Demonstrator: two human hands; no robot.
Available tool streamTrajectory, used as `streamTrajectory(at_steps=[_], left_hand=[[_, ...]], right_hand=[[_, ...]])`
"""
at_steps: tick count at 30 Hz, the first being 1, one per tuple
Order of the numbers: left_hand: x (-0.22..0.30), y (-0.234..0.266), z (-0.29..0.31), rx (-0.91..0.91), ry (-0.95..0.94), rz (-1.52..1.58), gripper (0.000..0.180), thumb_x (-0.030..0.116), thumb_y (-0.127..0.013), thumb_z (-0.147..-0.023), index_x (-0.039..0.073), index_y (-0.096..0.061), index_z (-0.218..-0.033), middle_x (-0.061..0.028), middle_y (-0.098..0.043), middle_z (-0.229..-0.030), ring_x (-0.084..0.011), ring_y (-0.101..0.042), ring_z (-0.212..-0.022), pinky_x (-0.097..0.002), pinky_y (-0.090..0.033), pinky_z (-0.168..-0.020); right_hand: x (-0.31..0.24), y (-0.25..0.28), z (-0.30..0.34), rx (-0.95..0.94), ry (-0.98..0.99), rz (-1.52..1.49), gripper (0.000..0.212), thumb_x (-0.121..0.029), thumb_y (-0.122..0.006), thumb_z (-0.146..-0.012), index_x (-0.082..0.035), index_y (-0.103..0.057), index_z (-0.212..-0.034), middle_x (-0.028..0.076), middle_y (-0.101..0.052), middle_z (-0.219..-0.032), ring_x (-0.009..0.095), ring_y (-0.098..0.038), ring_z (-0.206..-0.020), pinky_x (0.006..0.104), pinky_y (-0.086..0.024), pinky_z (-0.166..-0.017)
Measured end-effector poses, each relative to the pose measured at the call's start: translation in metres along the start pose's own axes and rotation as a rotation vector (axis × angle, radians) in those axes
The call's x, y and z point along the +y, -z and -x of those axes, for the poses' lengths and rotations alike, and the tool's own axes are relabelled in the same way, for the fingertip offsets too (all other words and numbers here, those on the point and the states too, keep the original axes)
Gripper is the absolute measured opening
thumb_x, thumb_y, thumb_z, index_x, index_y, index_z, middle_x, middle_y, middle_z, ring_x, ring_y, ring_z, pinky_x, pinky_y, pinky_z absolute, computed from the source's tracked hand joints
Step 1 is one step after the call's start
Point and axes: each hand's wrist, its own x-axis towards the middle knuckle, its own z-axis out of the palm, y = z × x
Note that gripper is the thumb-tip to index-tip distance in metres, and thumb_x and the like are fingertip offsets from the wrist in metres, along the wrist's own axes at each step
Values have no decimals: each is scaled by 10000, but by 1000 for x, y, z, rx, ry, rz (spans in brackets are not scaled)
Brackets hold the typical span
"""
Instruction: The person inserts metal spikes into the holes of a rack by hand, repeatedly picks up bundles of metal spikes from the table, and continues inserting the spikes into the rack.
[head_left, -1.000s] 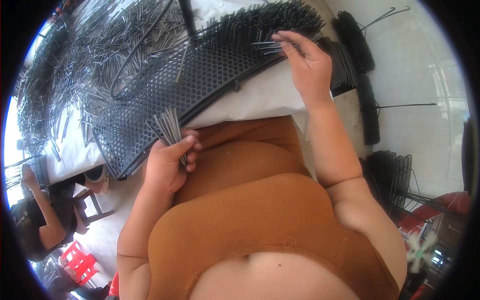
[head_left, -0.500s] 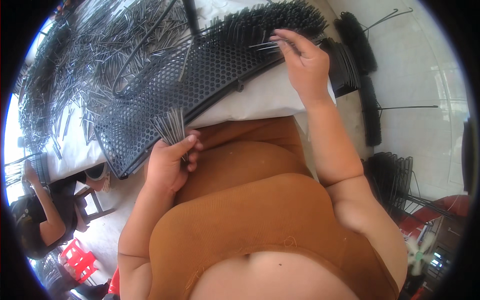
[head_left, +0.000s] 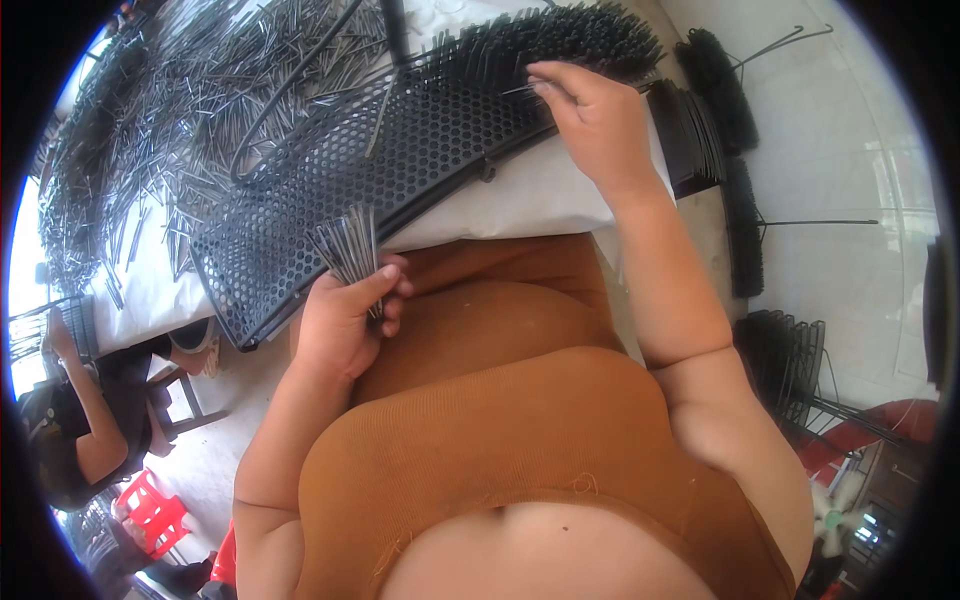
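My left hand is closed around a bundle of thin grey-black rods, whose ends fan upward past the thumb. The bundle is just off the near edge of a black panel with honeycomb-shaped holes. Over the panel's right part, my right hand pinches a thin dark rod between thumb and fingertips. Beyond it, upright dark rods stand packed in the panel's far right portion. One loose rod lies across the panel's middle.
A big heap of loose rods covers the white-sheeted table at far left. Stacked black panels and dark bristly pieces are at the right. At lower left are another person's arm and a red chair.
My right hand has shifted slightly left, and its fingers have drawn closer together; fewer rods show at its fingertips. My left hand keeps the bundle in nearly the same place.
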Motion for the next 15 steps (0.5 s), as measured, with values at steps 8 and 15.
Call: streamTrajectory(at_steps=[8, 15], left_hand=[[-2, 3, 1, 19, -6, -33, 151, 65, -632, -891, -10, -613, -1021, -78, -631, -795, -132, -539, -598, -253, -402, -477], [-1, 5, -1, 4, 1, -31, 149, 68, -634, -890, -1, -617, -1021, -72, -633, -793, -126, -539, -597, -252, -402, -482]], right_hand=[[-9, -4, -33, -30, 102, 93, 235, -168, -645, -890, -124, -691, -1116, 130, -665, -1158, 316, -607, -1106, 406, -465, -937], [-10, -2, -33, -81, 102, 183, 223, -139, -651, -871, -107, -715, -1083, 158, -677, -1115, 388, -545, -1186, 493, -398, -1033]])
